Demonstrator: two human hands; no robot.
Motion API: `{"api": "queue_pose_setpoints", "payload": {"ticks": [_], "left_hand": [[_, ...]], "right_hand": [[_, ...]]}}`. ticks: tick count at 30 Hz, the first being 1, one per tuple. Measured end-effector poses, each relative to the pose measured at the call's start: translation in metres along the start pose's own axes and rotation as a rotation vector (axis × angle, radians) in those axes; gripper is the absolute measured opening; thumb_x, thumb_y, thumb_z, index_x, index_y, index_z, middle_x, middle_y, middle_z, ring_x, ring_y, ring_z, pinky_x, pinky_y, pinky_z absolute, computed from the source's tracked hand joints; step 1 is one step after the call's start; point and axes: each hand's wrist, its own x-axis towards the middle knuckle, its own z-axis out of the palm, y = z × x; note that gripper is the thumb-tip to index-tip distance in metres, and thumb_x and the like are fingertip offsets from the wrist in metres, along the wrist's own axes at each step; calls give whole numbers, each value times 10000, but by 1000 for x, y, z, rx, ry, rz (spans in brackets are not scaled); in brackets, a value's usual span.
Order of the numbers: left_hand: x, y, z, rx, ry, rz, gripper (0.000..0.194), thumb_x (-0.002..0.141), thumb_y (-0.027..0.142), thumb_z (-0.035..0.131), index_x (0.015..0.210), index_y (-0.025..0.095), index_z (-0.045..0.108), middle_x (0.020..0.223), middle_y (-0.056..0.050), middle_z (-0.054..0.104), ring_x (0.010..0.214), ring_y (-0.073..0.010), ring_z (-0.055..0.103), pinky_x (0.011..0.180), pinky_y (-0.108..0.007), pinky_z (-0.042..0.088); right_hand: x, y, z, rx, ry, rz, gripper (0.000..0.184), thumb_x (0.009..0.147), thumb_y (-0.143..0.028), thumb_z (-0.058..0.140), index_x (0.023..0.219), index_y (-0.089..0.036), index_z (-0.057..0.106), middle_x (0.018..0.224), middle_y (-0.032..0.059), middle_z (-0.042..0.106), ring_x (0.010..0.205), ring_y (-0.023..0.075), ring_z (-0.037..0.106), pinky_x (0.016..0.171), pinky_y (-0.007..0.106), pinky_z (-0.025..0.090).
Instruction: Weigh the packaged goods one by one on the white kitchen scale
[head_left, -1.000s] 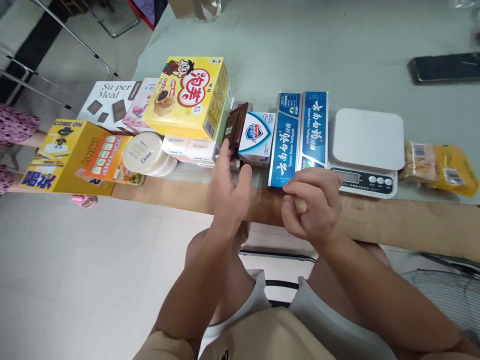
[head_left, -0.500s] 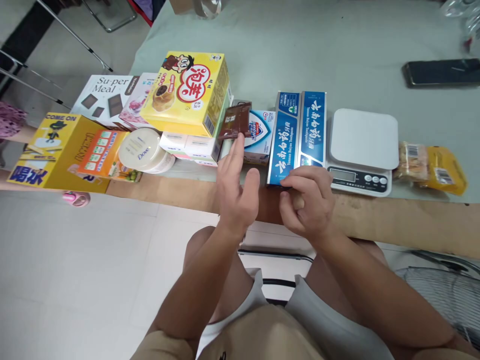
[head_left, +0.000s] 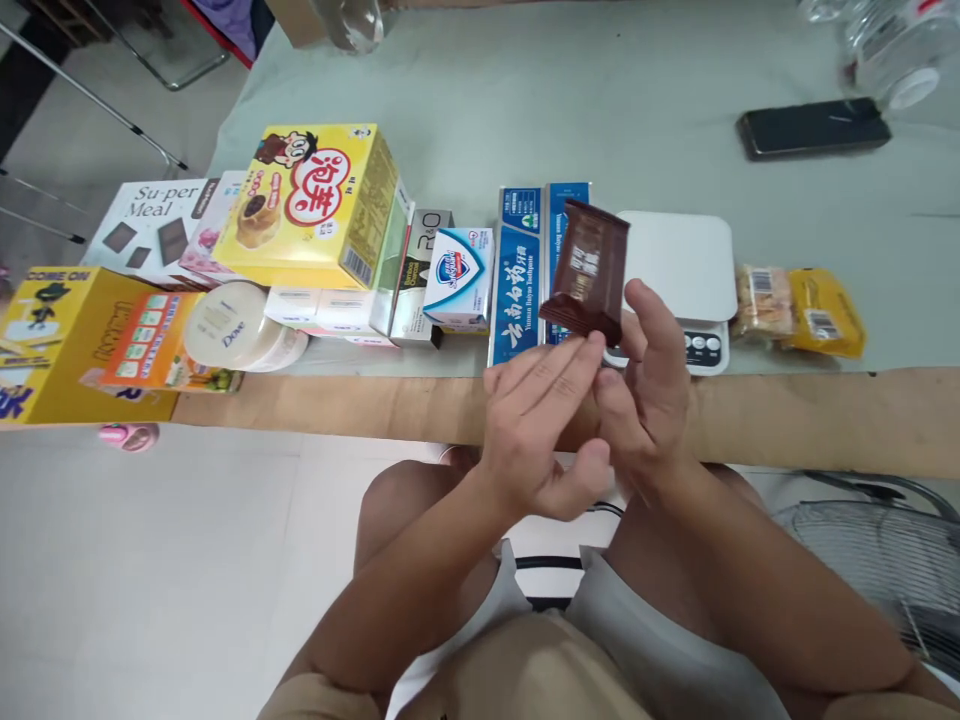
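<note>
A small brown wrapped snack packet (head_left: 586,270) is raised over the toothpaste boxes and the left edge of the scale. My left hand (head_left: 544,415) has the packet's lower edge at its fingertips, its fingers straight and the thumb stuck out. Close against it on the right, my right hand (head_left: 649,400) has its fingers apart, with the index finger pointing up beside the packet; whether it touches the wrapper I cannot tell. Behind the packet lie two blue toothpaste boxes (head_left: 517,275) and a white kitchen scale (head_left: 682,260), partly covered. A Safeguard soap box (head_left: 459,275) is left of the toothpaste.
Left along the table edge stand a yellow puff box (head_left: 292,210) on other boxes, a Dove jar (head_left: 229,325), an orange pack (head_left: 142,345) and a Su-per Meal box (head_left: 142,230). Rightward are snack packs (head_left: 821,315), a phone (head_left: 814,130), bottles (head_left: 904,60) and a floor fan (head_left: 855,560).
The brown packet has left its place by the soap box and moved right with my left hand, uncovering a grey-black box. My right hand has uncurled its fingers. The view has shifted right.
</note>
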Motion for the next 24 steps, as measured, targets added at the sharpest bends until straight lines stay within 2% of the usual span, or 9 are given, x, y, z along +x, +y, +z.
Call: {"api": "queue_pose_setpoints", "payload": {"ticks": [2,5,7,9,13,16,20,24], "left_hand": [[2,5,10,-21,-41,4,591,1001,467,400,1427,104,592,1325,-173,747,1202,-298,716,995,-425,504],[5,10,23,-26,-52,-32,553,1011,478,418,1412,126,562,1281,-154,765,1134,-272,729,908,-408,493],[6,11,31,-49,-42,-51,514,1008,466,439,1402,150,539,1256,-132,770,1073,-251,730,871,-394,488],[7,11,39,-76,-32,-54,480,1001,449,444,1378,166,535,1211,-114,772,1020,-240,721,850,-389,485],[7,13,52,-77,-12,-43,443,985,437,444,1324,173,553,1090,-89,762,942,-231,701,810,-389,463],[8,17,61,-99,-1,-37,409,981,414,448,1287,171,565,1063,-85,751,940,-227,698,825,-388,470],[8,25,75,-160,-16,1,367,953,373,470,1233,159,573,999,-80,736,889,-225,686,785,-375,489],[8,35,86,-173,-28,65,305,912,333,495,1142,157,590,923,-71,729,791,-214,668,706,-364,455]], "right_hand": [[1,3,-11,-44,11,19,507,1036,-322,474,1542,-335,514,1390,46,702,1244,252,691,1024,445,582],[5,14,-28,-179,81,122,356,1028,-326,488,1341,-288,652,1205,51,759,1075,249,724,935,434,599],[8,27,-40,-338,98,171,284,1000,-304,514,1215,-258,694,1123,61,769,1020,255,717,921,450,584],[10,41,-51,-502,53,219,267,972,-273,514,1152,-241,710,1098,74,772,1030,270,701,962,487,551],[7,58,-70,-738,-59,349,344,947,-305,531,1231,-253,716,1060,99,727,1083,318,638,1035,586,476],[0,60,-78,-875,-53,437,392,923,-369,603,1291,-288,712,1111,122,633,1120,348,578,1039,631,454],[-4,57,-82,-897,-61,459,417,909,-382,641,1316,-303,694,1288,148,554,1247,373,512,1058,618,437],[-1,55,-82,-885,-62,507,354,886,-413,676,1209,-278,726,1184,129,579,1215,364,529,1073,620,422]]}}
